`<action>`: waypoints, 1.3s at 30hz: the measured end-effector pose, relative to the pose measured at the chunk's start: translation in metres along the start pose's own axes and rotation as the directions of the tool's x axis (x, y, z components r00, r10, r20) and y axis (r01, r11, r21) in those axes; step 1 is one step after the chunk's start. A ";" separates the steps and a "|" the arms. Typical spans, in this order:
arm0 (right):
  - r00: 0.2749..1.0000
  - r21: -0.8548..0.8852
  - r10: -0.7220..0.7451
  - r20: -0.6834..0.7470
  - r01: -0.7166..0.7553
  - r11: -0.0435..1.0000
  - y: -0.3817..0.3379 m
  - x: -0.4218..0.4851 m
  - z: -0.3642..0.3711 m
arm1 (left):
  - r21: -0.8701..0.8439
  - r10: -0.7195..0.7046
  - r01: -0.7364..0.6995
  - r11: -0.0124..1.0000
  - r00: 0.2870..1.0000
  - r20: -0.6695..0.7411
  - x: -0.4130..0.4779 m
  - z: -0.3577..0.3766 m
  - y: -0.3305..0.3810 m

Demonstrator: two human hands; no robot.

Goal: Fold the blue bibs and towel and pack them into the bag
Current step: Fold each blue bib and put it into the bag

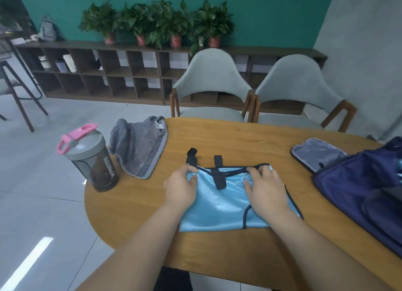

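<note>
Blue bib (221,206) lies flat on the round wooden table (217,138), close to the near edge, its shiny light-blue cloth trimmed in dark binding with black straps (219,175) at its far edge. The left hand (181,188) has its fingers curled over the bib's far left corner beside one strap, gripping the cloth. The right hand (264,187) grips the far right corner the same way, with its thumb spread on the fabric.

A smoky shaker bottle (91,158) with a grey lid and pink flip cap stands at the table's left edge; white lettering runs up its side and seems to read MYPROTEIN. Just beside it a grey towel (139,147) lies crumpled, hanging partly over the edge, with a small white label (159,124) too small to read. At the right sits a navy bag (359,190), its lid flap (317,153) laid open on the table and showing a grey lining.

Across the table stand two grey upholstered chairs (214,73) with wooden arms. Behind them a low dark cubby shelf (121,73) runs along a teal wall, with potted plants (156,23) in red pots on top. The floor is pale glossy tile.
</note>
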State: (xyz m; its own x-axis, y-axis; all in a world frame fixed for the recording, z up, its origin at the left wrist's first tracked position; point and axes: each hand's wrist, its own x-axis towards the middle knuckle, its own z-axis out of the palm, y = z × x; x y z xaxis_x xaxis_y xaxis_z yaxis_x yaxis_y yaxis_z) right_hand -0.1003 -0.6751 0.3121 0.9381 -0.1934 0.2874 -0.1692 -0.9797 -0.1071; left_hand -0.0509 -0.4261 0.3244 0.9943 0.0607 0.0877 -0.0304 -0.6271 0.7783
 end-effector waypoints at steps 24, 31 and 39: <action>0.901 0.185 -0.434 -0.010 0.428 0.885 -0.008 -0.016 -0.022 | 0.535 0.284 -0.528 0.659 0.834 0.473 -0.039 0.030 0.013; 0.927 0.125 -0.197 0.319 0.165 0.978 -0.018 0.021 -0.026 | 0.597 0.210 -0.510 0.620 0.840 0.500 -0.039 0.030 0.016; 0.928 0.052 -0.059 0.368 0.043 0.998 -0.020 0.006 -0.005 | 0.602 0.181 -0.494 0.627 0.844 0.504 -0.036 0.029 0.016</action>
State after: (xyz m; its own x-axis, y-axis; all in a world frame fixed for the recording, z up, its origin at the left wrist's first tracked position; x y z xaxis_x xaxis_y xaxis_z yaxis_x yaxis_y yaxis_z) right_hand -0.0930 -0.6571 0.3210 0.9917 -0.1026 -0.0770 -0.1129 -0.9832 -0.1437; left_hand -0.0845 -0.4608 0.3160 0.8857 -0.4539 -0.0981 -0.4487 -0.8909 0.0706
